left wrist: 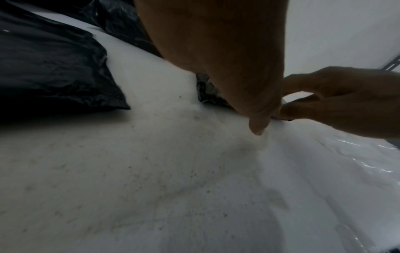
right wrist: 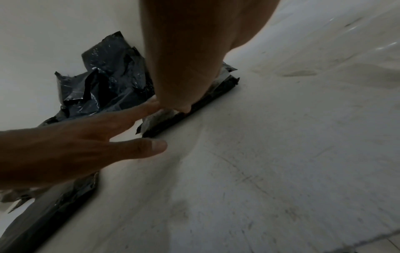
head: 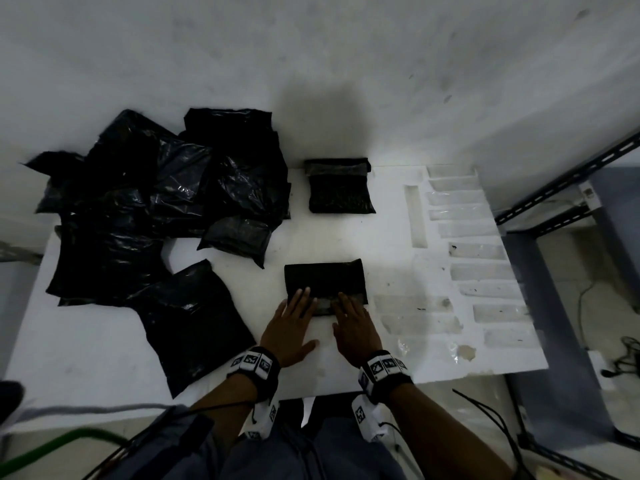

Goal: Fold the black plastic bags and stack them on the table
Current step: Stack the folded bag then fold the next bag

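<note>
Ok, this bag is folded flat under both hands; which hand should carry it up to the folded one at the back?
Right, probably. The right hand presses the near bag on the side nearer the folded bag, which lies ahead and slightly right. The left hand sits beside the unfolded pile, handy for the next one.

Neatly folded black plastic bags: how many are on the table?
2: one folded black plastic bag under both hands' fingers, another farther back. The loose pile may hide more.

Head overhead, facing down; wrists low, sharing table [head: 104, 348].
</note>
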